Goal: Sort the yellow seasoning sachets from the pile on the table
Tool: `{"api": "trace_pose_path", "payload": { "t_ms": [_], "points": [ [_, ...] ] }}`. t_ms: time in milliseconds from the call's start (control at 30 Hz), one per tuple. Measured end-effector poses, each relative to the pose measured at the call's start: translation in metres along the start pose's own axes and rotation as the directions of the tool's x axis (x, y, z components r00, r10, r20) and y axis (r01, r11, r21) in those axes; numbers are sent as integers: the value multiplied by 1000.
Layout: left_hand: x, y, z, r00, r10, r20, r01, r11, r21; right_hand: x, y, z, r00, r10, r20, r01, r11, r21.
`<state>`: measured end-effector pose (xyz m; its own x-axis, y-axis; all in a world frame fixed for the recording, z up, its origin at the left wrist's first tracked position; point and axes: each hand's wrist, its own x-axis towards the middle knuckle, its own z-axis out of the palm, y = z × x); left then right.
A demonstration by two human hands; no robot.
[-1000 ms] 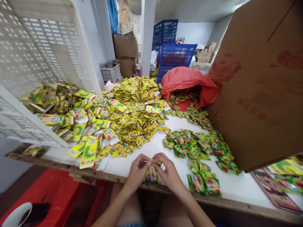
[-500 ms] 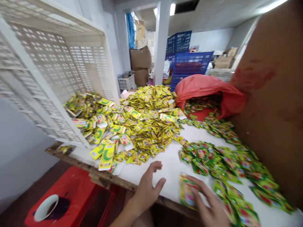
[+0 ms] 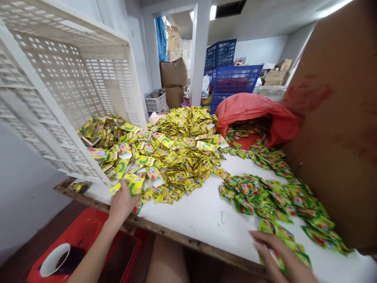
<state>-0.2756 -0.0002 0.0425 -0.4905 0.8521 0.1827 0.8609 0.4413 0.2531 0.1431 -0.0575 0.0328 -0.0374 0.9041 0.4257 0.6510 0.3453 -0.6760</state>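
My left hand [image 3: 123,202] has its fingers closed on a yellow and green card packet [image 3: 136,184] at the front of the yellow pile, beside the white crate. At the lower right, my right hand [image 3: 278,251] is over green sachets [image 3: 272,228], thumb and fingers apart; a sachet shows between them, and it is unclear whether it is held. Small yellow sachets [image 3: 188,165] are heaped in the middle of the white table [image 3: 194,220]. More green sachets [image 3: 250,190] with red pictures lie to the right.
A white crate [image 3: 63,129] lies on its side at the left, packets spilling out. A red bag [image 3: 250,108] of green sachets lies open at the back right, beside a cardboard sheet [image 3: 332,137]. A cup [image 3: 55,261] stands on a red stool [image 3: 79,232] below the table.
My left hand has moved left and taken hold of a card packet. My right hand has moved right to the green sachets; the packet that was by it at the table edge is out of sight.
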Motion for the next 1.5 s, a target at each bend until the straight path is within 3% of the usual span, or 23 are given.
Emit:
{"api": "trace_pose_path", "payload": {
  "t_ms": [100, 167, 233, 300, 333, 367, 467, 533, 600, 700, 767, 867, 933, 1067, 1167, 1233, 1400, 1500],
  "points": [
    [-14, 14, -8, 1000, -25, 15, 29, 931, -365, 13, -40, 44, 974, -135, 184, 120, 989, 92],
    [-35, 29, -11, 976, 99, 194, 61, 729, -682, 23, -70, 74, 943, -246, 226, 228, 968, 102],
    [-58, 47, -12, 853, 334, 401, 190, 517, -835, 32, -90, 94, 891, -352, 286, 336, 936, 104],
    [-75, 60, -12, 703, 506, 499, 308, 417, -855, 39, -95, 102, 867, -371, 334, 345, 929, 138],
    [-80, 64, -11, 660, 554, 507, 344, 377, -860, 39, -93, 103, 883, -329, 335, 291, 943, 160],
    [-82, 67, -9, 645, 583, 494, 365, 333, -870, 38, -89, 104, 912, -256, 320, 203, 961, 188],
    [-80, 74, 5, 707, 591, 390, 350, 186, -918, 30, -76, 107, 957, -26, 290, -77, 938, 338],
    [-79, 82, 19, 740, 567, 363, 340, 150, -928, 27, -71, 113, 943, -41, 331, -115, 890, 440],
    [-82, 95, 32, 753, 530, 390, 384, 127, -914, 36, -65, 121, 932, -102, 347, -77, 881, 466],
    [-86, 113, 47, 828, 395, 398, 449, -41, -893, 77, -43, 128, 978, 80, 195, -140, 937, 320],
    [-86, 120, 51, 859, 320, 399, 460, -139, -877, 116, -22, 131, 962, 270, 31, -270, 940, 209],
    [-85, 123, 54, 852, 305, 424, 485, -159, -860, 163, 8, 136, 921, 387, -48, -377, 915, 144],
    [-84, 123, 53, 850, 277, 447, 498, -150, -854, 176, 19, 141, 910, 412, -37, -405, 905, 132],
    [-85, 123, 49, 874, 240, 423, 459, -121, -880, 151, 18, 146, 935, 355, 8, -350, 918, 184],
    [-85, 123, 50, 861, 269, 432, 468, -88, -879, 110, 15, 132, 954, 297, 42, -297, 920, 254],
    [-84, 122, 52, 845, 277, 457, 490, -61, -870, 87, 19, 109, 957, 287, 41, -285, 905, 315],
    [-80, 121, 57, 837, 299, 458, 489, -36, -871, 51, 52, 16, 918, 377, -122, -257, 802, 540],
    [-79, 122, 58, 822, 312, 476, 510, -32, -860, 34, 74, -32, 877, 457, -145, -327, 791, 517]
  ]
}}
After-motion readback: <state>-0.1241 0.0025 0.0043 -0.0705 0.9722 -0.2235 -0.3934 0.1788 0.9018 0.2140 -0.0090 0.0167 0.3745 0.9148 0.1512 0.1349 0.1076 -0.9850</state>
